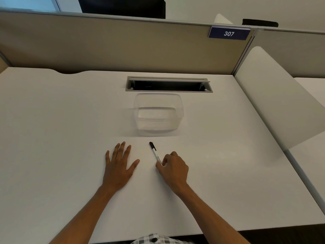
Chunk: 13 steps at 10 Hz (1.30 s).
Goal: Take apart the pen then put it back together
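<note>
A white pen with a black cap lies on the white desk, cap end pointing away from me. My right hand pinches the pen's near end between thumb and curled fingers; that end is hidden under the hand. My left hand rests flat on the desk to the left of the pen, fingers spread and straight, holding nothing.
A clear plastic container stands just beyond the pen. Behind it a cable slot is cut into the desk. A beige partition closes the back, and a white divider panel stands on the right.
</note>
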### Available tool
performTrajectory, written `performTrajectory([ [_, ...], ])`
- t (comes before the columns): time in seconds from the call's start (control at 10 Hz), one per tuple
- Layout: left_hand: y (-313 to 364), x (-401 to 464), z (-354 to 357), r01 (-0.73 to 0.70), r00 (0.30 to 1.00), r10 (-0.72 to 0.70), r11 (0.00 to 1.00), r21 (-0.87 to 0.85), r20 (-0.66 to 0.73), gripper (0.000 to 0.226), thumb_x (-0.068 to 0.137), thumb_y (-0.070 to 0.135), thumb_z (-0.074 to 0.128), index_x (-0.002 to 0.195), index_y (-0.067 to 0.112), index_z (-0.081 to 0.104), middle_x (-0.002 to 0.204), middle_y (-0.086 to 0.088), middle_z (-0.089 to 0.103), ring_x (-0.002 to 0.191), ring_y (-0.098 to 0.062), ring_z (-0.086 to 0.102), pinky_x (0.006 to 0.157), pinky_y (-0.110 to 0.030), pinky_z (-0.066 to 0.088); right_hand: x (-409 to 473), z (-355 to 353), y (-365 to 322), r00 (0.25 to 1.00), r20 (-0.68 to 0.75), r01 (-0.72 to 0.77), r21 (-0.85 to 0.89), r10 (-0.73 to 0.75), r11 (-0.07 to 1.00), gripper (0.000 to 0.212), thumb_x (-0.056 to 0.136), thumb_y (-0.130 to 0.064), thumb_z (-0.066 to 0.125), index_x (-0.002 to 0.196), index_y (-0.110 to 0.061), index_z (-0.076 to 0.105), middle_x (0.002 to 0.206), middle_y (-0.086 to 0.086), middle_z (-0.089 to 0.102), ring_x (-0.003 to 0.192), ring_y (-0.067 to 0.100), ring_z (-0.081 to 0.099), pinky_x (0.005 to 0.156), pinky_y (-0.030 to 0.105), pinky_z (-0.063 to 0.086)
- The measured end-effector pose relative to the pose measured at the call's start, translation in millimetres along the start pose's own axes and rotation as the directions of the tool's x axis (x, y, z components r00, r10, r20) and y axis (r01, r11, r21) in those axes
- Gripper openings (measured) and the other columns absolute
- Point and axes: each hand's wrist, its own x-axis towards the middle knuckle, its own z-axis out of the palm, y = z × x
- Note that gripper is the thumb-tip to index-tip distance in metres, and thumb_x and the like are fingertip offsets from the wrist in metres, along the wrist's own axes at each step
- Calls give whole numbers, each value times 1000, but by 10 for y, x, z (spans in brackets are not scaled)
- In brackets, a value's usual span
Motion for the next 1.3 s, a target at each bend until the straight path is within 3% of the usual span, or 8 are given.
performTrajectory([
  [1.1,23,5,-40,5,999,-6,1000,20,33,76,89,69,16,143,19,36,153,-7,32,142,-25,25,113,-55,14,0,114,63,994,-57,91,-27,-93,995,30,86,-42,58,75,-14,60,88,-5,55,77,18,55,64,34,47],
  [1.3,9,-4,36,9,999,-8,1000,-9,51,79,88,71,13,143,19,37,153,-8,33,142,-26,26,113,-56,15,-13,107,67,995,-91,44,31,-41,999,40,83,-54,57,77,-15,59,91,-7,51,70,16,55,59,30,44],
])
